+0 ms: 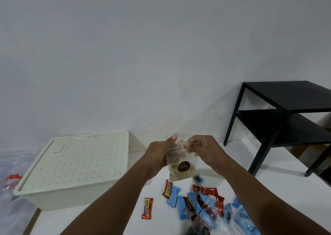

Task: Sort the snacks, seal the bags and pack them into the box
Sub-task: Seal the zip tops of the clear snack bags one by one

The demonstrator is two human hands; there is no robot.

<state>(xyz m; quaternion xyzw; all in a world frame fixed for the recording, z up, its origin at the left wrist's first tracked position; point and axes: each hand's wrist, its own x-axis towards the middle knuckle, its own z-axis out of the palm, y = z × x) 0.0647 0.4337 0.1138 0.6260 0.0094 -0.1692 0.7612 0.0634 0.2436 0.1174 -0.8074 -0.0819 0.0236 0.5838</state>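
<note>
Clear plastic, with pale nuts settled at the bottom and a round black label on its face: this is the zip bag (180, 163) we hold up just to the right of the cream box (77, 166), above the white tabletop (125, 217). Our left hand (157, 156) wraps the edge of the bag that faces the box, with the thumb raised at the top corner. Our right hand (204, 150) pinches the mouth strip on the side away from the box, thumb on the front. Both hands are closed on the bag, so neither is free.

The bag hangs upright, its long axis running up and down. Its seal strip runs crosswise, from the box side outward, between our two thumbs. We judge that the next move turns on this line, since the strip has to be pressed shut along its length. We cannot tell whether any of it is already closed, because the plastic there is too clear and blurred.

The box sits lower than our hands with its perforated lid on. Our left hand is the nearer one to it, and the lid will have to come off before anything is packed.

Right of the box and below the bag lie the loose snacks: blue-wrapped bars (182, 208) heaped with red ones, and a single Beng-Beng bar (147, 208) lying nearest the box. A second clear bag (213, 220) lies beyond the heap. Farther right again stands a black side table (286, 95).
</note>
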